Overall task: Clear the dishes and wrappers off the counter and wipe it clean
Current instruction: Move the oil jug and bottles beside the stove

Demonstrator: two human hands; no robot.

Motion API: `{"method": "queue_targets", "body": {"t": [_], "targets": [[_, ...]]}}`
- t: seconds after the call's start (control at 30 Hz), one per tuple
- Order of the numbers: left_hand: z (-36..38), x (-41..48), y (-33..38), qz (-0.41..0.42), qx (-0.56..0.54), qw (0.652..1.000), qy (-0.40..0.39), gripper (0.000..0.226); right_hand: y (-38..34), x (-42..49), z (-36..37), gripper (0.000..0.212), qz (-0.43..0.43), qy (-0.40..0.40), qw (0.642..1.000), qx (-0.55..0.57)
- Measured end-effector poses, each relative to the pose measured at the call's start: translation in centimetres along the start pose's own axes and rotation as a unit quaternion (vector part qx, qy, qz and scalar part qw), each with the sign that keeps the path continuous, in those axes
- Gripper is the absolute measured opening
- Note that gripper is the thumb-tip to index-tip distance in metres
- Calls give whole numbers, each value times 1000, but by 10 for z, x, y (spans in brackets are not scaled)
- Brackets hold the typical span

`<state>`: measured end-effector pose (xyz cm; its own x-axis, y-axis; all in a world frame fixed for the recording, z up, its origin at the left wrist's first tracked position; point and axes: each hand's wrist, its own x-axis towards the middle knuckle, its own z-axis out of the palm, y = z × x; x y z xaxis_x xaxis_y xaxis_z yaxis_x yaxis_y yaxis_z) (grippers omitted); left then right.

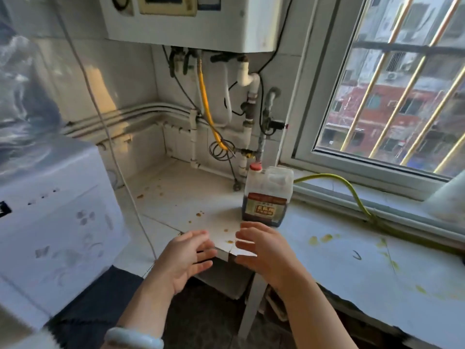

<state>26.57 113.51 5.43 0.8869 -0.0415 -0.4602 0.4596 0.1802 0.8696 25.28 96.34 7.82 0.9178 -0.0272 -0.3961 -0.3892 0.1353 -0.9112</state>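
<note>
Both hands hover empty over the front corner of the white tiled bench (191, 197). The left hand (185, 260) is spread, fingers loosely fanned toward one o'clock; the right hand (261, 250) is also spread, fingers pointing toward nine o'clock, the two nearly facing each other across the bench's chipped corner edge.

No dishes or wrappers show on the bench here, so the clearing step looks largely done in this stretch, and the wiping is what remains. Neither hand carries a cloth, and none is in view, so the next move probably calls for fetching one first. The one thing standing on the bench is the square translucent plastic jug of dark sauce with a red cap (266, 197), at twelve o'clock from the right hand and just beyond its fingertips. It likely wants lifting aside before the wipe reaches under it.

Small orange-brown crumbs and spots (198, 214) lie scattered from ten to twelve o'clock of the hands, and yellow smears (323, 238) mark the pale surface at three o'clock.

Room is tight: a white appliance with a flower print (50, 222) closes off nine o'clock, a thin white cord (130, 195) trails across the tiles, pipes and a yellow hose (208, 109) crowd the back corner, and a green hose (357, 197) runs along the window sill. The open lane runs straight ahead.
</note>
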Motion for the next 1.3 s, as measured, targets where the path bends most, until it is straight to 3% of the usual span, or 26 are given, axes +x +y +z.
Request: {"method": "queue_targets", "body": {"t": [0.37,0.7,0.97,1.1,1.3], "targets": [[77,97,41,-92,-76,989,-82,16,-34,66,-44,28,-20,84,995,39],[118,146,58,-127,-104,974,-155,16,-41,89,-73,23,-25,144,987,72],[159,155,48,-139,-126,969,-160,16,-50,86,-115,16,-26,160,984,73],[185,153,42,-143,-141,967,-158,14,-57,83,-148,27,-30,170,983,69],[219,161,36,-156,-202,955,-151,16,-57,76,-197,25,-34,161,984,73]]}}
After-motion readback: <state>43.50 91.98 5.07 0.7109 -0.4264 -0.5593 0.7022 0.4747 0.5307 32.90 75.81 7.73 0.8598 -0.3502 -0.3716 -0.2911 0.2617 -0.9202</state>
